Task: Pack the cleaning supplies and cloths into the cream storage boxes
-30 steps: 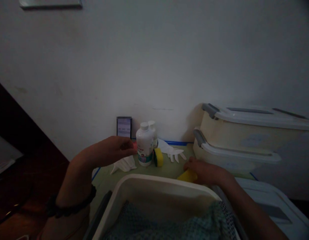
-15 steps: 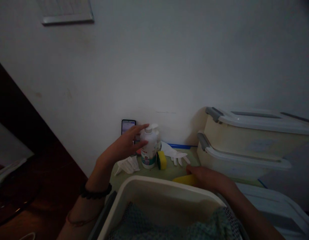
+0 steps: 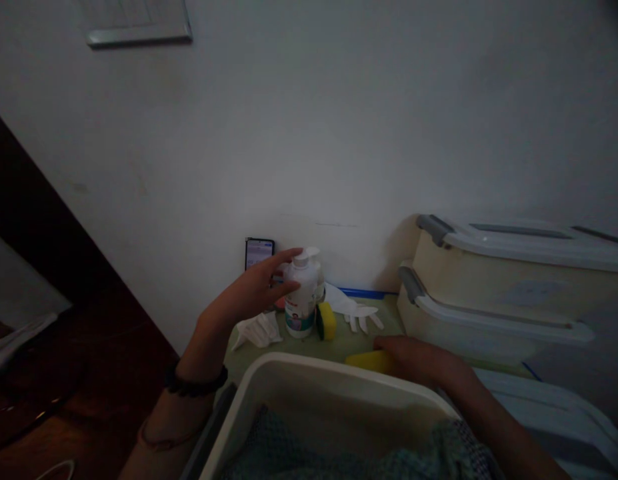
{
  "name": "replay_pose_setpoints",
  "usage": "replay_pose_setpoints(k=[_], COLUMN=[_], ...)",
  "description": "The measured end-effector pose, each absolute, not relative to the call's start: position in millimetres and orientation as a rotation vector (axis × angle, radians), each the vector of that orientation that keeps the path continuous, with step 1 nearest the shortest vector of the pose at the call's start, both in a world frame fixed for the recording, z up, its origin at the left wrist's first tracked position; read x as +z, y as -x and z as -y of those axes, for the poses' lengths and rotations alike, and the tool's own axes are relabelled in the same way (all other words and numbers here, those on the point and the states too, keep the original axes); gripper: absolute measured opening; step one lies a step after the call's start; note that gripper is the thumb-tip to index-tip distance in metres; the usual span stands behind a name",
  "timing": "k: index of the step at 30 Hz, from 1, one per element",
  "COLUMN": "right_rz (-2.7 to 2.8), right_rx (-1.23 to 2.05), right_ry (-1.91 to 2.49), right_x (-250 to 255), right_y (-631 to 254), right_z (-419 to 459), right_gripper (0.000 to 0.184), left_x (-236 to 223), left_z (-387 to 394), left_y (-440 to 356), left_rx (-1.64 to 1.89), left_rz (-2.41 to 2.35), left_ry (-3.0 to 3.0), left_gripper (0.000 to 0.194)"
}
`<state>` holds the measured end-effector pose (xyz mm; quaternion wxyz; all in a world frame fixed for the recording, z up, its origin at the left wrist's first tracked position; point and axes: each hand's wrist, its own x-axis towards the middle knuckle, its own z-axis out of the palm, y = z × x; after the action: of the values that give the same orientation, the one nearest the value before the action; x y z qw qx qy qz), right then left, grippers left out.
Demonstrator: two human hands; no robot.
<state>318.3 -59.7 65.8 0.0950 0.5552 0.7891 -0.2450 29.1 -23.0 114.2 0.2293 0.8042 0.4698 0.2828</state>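
Observation:
My left hand is at a white bottle with a printed label, which stands upright on the green surface. Its thumb lies across the bottle's front and the index finger reaches to the cap, while the other fingers are partly hidden. My right hand is closed on a flat yellow thing whose kind I cannot make out, just beyond the bin's rim. A yellow sponge with a dark scouring side stands beside the bottle. In front of me is a pale plastic bin with patterned blue-green cloth inside.
Around the bottle are a crumpled white cloth, white gloves, a second white container and a phone propped against the wall. Stacked lidded storage boxes stand at the right; another lid lies lower down.
The view has shifted slightly, so everything sits a little further right. Both hands keep almost the same pose, and the bottle still stands in its place.

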Motion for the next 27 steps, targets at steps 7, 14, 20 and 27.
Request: replay_pose_setpoints(k=[7,14,20,27], right_rz=[-2.387,-2.698,-3.138,-3.39], right_rx=[-0.7,-0.373,-0.297,-0.351], right_ry=[-1.626,-1.85,-1.906,-1.784], right_x=[64,90,112,119], right_y=[-319,-333,-335,-314], right_z=[55,54,67,88], right_gripper=[0.033,0.041,0.04,0.036], left_x=[116,116,132,155], left_z=[24,24,40,71], left_y=[-28,-26,-31,-45], left_rx=[0.761,0.708,0.974,0.817], left_rz=[-1.288,-1.307,-1.357,-1.002], left_ry=[-2.211,-2.27,-2.53,-2.42], left_gripper=[0.059,0.058,0.052,0.049])
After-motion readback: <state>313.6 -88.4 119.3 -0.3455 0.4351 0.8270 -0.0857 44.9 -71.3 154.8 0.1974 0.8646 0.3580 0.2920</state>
